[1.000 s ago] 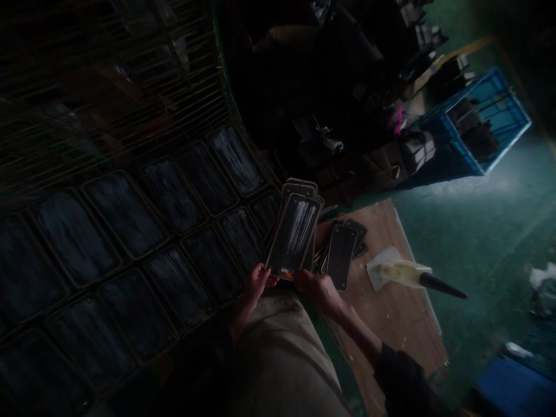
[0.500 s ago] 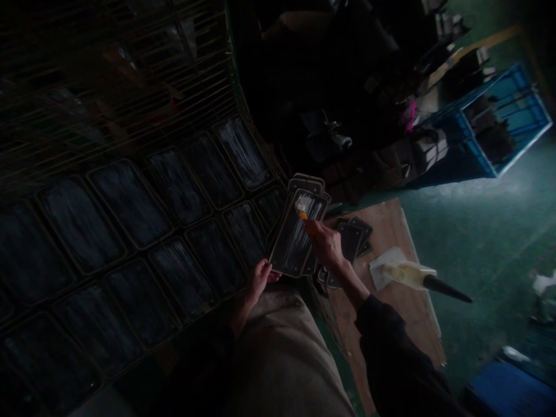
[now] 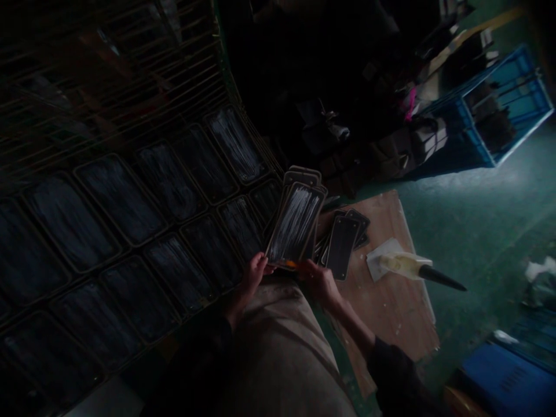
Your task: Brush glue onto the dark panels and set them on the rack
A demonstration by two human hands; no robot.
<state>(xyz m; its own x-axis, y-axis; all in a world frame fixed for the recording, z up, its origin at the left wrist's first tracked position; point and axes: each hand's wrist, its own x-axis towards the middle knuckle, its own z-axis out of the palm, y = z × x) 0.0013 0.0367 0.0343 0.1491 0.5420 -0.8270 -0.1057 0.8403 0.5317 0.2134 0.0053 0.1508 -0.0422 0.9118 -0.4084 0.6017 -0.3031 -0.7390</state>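
My left hand (image 3: 255,273) grips the lower left corner of a dark rectangular panel (image 3: 296,223) with rounded corners and a pale rim. White wet-looking streaks run along its face. Under it lie more panels of the same shape, slightly fanned. My right hand (image 3: 322,284) is closed around a brush (image 3: 291,263) with an orange part, low at the panel's near edge; its bristles are hard to make out in the dim light. To the right of the held panel, several bare dark panels (image 3: 342,246) lie overlapped on a wooden board (image 3: 391,318).
Two rows of streaked dark panels (image 3: 121,200) lie to my left, beside a wire rack (image 3: 191,52). A cream-coloured bottle with a long black tip (image 3: 403,263) is on the board over a pale pad. A blue crate (image 3: 482,139) stands on the green floor at right.
My right hand has drawn the brush down the panel from near its far end to its near edge. Longer white streaks now show on the face. The view has shifted slightly.
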